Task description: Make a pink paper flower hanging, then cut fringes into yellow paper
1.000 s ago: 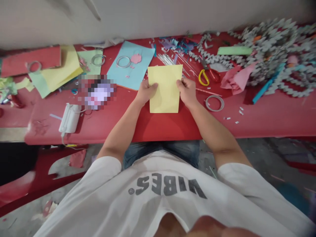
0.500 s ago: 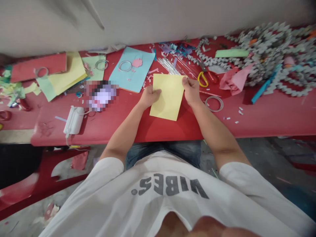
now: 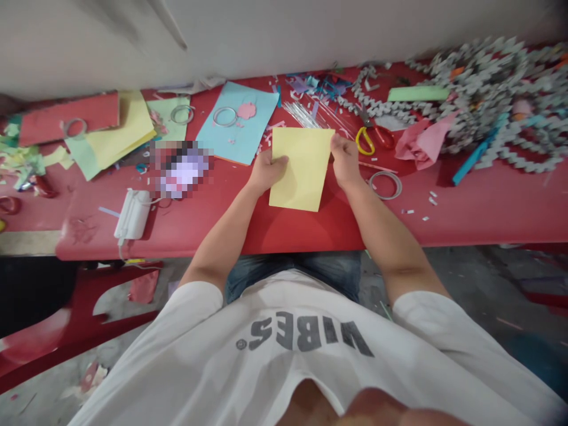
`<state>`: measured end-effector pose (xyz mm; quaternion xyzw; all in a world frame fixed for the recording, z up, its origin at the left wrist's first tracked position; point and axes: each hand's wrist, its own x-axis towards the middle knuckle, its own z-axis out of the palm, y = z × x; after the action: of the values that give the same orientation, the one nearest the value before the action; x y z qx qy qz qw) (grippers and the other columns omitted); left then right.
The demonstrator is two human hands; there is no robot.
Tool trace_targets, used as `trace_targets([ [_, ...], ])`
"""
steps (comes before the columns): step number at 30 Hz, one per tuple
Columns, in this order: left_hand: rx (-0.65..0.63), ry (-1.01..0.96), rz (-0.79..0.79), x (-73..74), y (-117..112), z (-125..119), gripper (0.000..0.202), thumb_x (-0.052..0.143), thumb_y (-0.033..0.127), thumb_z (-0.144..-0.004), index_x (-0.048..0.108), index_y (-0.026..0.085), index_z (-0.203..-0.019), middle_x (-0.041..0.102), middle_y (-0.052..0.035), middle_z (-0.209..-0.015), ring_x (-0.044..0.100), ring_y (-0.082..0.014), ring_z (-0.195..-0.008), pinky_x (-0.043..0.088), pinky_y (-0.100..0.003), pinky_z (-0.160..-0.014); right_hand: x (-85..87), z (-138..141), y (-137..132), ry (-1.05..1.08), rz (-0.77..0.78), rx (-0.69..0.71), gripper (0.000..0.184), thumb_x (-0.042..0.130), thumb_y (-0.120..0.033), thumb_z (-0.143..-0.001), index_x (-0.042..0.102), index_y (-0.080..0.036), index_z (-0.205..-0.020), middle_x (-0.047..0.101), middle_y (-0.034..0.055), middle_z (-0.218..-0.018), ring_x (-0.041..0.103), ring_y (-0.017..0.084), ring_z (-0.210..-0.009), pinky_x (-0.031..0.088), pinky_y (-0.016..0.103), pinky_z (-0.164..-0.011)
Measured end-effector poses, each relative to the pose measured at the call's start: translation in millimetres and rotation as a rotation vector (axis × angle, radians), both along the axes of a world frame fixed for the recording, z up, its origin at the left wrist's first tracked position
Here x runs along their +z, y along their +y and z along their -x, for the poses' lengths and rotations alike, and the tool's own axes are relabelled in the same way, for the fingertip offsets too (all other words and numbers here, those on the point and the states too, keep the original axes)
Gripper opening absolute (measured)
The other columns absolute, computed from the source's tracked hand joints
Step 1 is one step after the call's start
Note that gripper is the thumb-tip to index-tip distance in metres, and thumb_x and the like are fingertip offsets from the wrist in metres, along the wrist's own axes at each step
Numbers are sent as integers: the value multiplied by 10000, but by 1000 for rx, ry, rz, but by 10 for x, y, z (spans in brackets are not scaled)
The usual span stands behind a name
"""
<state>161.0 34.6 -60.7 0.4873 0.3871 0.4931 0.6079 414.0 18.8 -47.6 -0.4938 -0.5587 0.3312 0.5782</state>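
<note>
Mid-table, near edge: a pale yellow rectangular paper sheet (image 3: 304, 171) lies flat on a long red plastic table (image 3: 306, 234), squarer to the table edge than half a second ago, when it sat tilted.
Left side of sheet: the left hand (image 3: 267, 171) lies curled over the left edge; whether it pinches the paper, I cannot tell.
Right side of sheet: the right hand (image 3: 345, 161) closes on the far right corner, fingers over the edge.
Far left: a light blue card (image 3: 257, 118) lies just beyond the left hand.
Far right: yellow-and-red-handled scissors (image 3: 366, 139) lie beside a heap of grey zigzag paper chain (image 3: 483, 100).
</note>
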Motion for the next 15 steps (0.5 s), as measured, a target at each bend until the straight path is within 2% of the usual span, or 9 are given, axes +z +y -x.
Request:
trace_targets([
  [3, 40, 94, -84, 45, 16, 39, 436, 881, 579, -870, 798, 207, -1082, 848, -114, -1028, 843, -361, -1070, 694, -554, -1015, -5, -1, -11, -99, 32, 85, 787, 629, -998, -880, 515, -252, -655, 412, -7, -664, 460, 166, -662, 486, 371, -661],
  [6, 81, 118, -81, 62, 27, 81, 432, 865, 575, -883, 792, 194, -1074, 844, -117, -1023, 839, -342, -1013, 691, -523, -967, -24, 24, -29, -156, 33, 77, 735, 690, -906, -921, 511, -252, -636, 384, -11, -653, 402, 161, -651, 443, 375, -655],
  [8, 123, 138, -88, 67, 24, 92, 419, 859, 571, -895, 786, 192, -1058, 835, -111, -1008, 830, -312, -948, 683, -500, -944, -41, 56, -46, -120, 66, 87, 637, 755, -823, -924, 580, -257, -688, 416, -11, -665, 437, 174, -677, 471, 379, -682],
  [11, 200, 165, -109, 88, 17, 90, 430, 849, 618, -912, 767, 207, -1008, 815, -84, -963, 816, -279, -901, 677, -473, -934, -65, 106, -66, -73, 148, 160, 494, 910, -691, -821, 656, -269, -785, 514, -5, -699, 519, 204, -735, 534, 401, -719],
  [13, 220, 130, -120, 109, 32, 96, 512, 825, 725, -908, 749, 225, -984, 801, -69, -943, 822, -288, -967, 676, -464, -957, -65, 117, -69, -99, 151, 166, 474, 941, -646, -781, 656, -268, -769, 549, 2, -699, 545, 217, -733, 566, 434, -730],
  [15, 205, 39, -110, 129, 73, 124, 655, 693, 889, -919, 731, 238, -981, 806, -85, -990, 815, -309, -1110, 671, -463, -999, -35, 96, -68, -139, 86, 88, 465, 886, -653, -841, 655, -264, -734, 565, 13, -701, 557, 219, -717, 591, 470, -767],
])
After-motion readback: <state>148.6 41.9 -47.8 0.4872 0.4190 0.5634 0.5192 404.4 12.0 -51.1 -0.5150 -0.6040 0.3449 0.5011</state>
